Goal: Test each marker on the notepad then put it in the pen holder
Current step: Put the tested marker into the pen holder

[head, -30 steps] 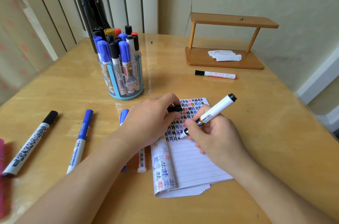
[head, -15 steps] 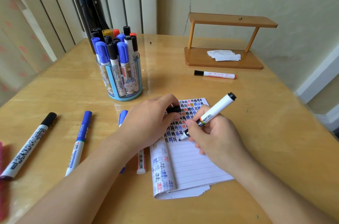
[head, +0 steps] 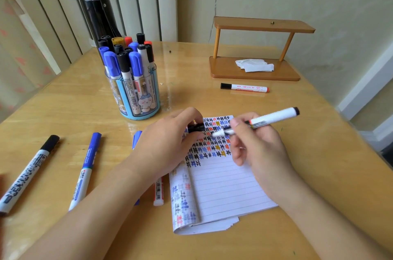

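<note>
The right hand (head: 261, 153) grips a white-barrelled marker (head: 274, 118), thumb and fingers curled round the barrel. Its bare tip is over the scribbled rows of the lined paper notepad (head: 225, 187) and points at the black cap (head: 196, 127) pinched in the left hand (head: 168, 145).

The left hand covers the notepad's upper left corner. Just behind it stands the clear blue-trimmed pen holder (head: 136, 98), packed with capped markers.

The left forearm partly hides a half-hidden blue marker (head: 137, 138) and a red-and-white marker (head: 158, 193). Further left lie a long blue marker (head: 89, 162) and a black-capped white marker (head: 29, 174).

A red-ended marker (head: 244, 87) lies before a two-tier wooden stand (head: 223, 68) that holds a crumpled white tissue (head: 254, 65).
</note>
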